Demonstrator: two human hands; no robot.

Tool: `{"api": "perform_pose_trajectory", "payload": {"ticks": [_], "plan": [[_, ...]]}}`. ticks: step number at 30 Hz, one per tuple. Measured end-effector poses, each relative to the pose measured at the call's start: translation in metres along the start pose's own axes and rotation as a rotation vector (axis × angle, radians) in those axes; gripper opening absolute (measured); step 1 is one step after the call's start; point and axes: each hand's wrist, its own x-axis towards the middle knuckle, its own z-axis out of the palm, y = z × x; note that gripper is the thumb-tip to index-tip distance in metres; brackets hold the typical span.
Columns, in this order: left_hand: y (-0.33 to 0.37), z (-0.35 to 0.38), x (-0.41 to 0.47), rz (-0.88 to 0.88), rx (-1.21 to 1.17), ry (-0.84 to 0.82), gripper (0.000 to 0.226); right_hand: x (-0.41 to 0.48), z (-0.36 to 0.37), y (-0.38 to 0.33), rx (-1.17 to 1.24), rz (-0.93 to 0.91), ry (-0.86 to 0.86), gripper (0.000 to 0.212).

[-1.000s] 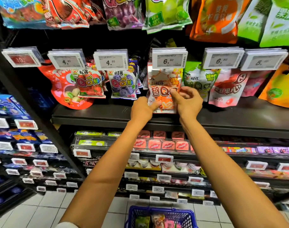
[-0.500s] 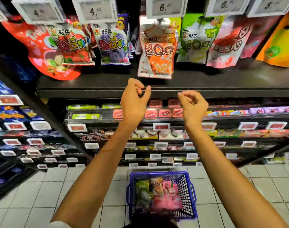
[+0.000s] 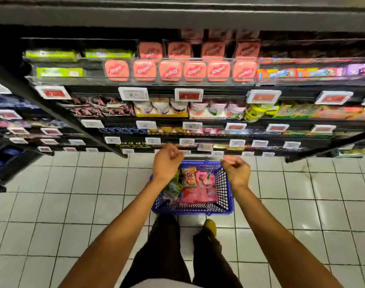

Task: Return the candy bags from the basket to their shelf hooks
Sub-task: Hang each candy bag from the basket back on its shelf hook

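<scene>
Fingers (image 3: 177, 155) of left hand (image 3: 167, 166) and right hand (image 3: 237, 174) curl loosely, empty, above one basket (image 3: 225, 185) of four candy bags (image 3: 188, 177).

Between the left grip (image 3: 167, 163) and the right grip (image 3: 236, 172), both loosely curled and holding nothing, an open gap leads straight down into the blue plastic mesh basket (image 3: 224, 183). Its top is uncovered and its mesh walls fence the sides. An orange candy bag (image 3: 188, 176), a green candy bag (image 3: 173, 188) and pink candy bags (image 3: 206, 190) cover its bottom. Just beyond the grips jut black shelf edges with white price tags (image 3: 186, 141). Outward of either grip is open air over white floor tiles (image 3: 73, 194).
</scene>
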Motion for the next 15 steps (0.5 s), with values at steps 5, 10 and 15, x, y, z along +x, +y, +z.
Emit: {"api": "perform_pose_trajectory", "payload": {"ticks": [5, 10, 15], "plan": [[-0.094, 0.074, -0.026, -0.244, 0.001, 0.043, 0.036, 0.027, -0.026, 0.094, -0.158, 0.127, -0.096, 0.017], [-0.189, 0.135, -0.035, -0.458, 0.064, 0.041, 0.017, 0.059, -0.028, 0.176, -0.287, 0.155, -0.086, 0.006], [-0.267, 0.173, -0.031, -0.555, 0.123, 0.002, 0.016, 0.103, -0.014, 0.249, -0.47, 0.201, -0.103, 0.021]]}}
